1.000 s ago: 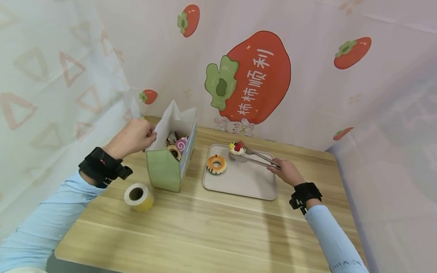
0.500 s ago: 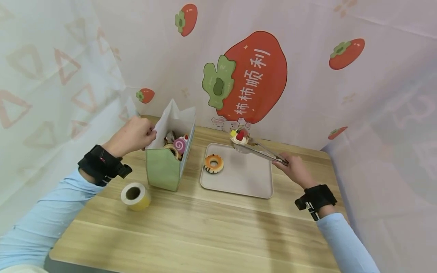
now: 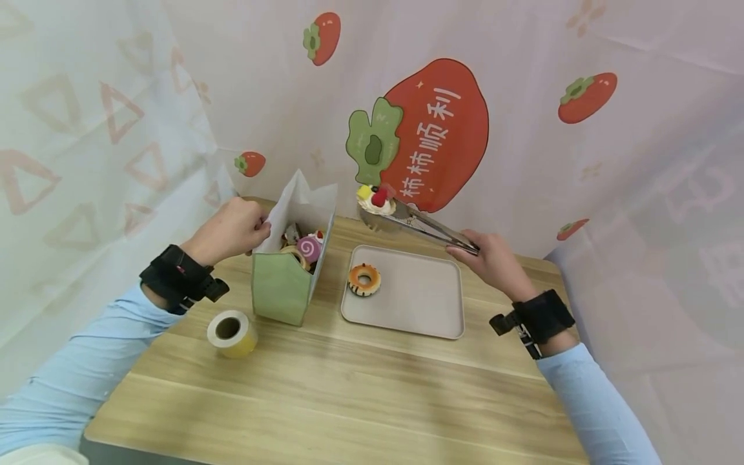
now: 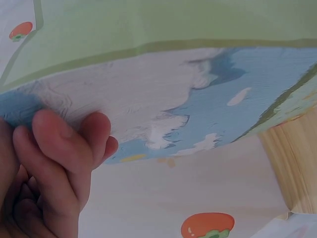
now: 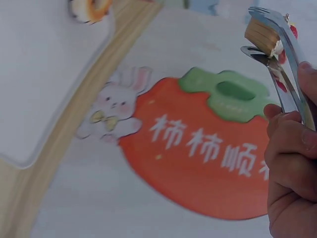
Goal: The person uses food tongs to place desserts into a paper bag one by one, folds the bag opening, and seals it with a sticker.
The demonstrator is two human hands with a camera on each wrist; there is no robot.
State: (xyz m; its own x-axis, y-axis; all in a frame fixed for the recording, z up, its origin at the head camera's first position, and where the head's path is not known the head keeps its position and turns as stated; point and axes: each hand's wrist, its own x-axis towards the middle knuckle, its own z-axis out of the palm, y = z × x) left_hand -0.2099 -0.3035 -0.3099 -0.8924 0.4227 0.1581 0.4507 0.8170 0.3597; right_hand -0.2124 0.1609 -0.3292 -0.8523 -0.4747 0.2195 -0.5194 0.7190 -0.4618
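Note:
My right hand (image 3: pixel 493 261) grips metal tongs (image 3: pixel 444 236), whose ends hold a small cream cake (image 3: pixel 378 201) topped with red and yellow fruit. The cake is up in the air, left of the hand and beyond the tray's back edge. In the right wrist view its ribbed brown base (image 5: pixel 261 36) sits between the tong tips. My left hand (image 3: pixel 228 231) pinches the left upper edge of a paper bag (image 3: pixel 281 284), green and blue outside and white inside. Through the bag's open top show a purple swirl pastry (image 3: pixel 309 248), a ring-shaped piece and other toy sweets, partly hidden.
A beige tray (image 3: pixel 418 303) lies right of the bag and bears a ring doughnut (image 3: pixel 364 279) at its left end. A roll of labels (image 3: pixel 232 334) stands in front of the bag. Printed cloth (image 3: pixel 511 39) hangs behind the wooden table (image 3: pixel 349 394).
My right hand has raised the tongs with the cream cake off the tray, and the cake has moved up and left toward the bag. The left hand stays at the bag's edge.

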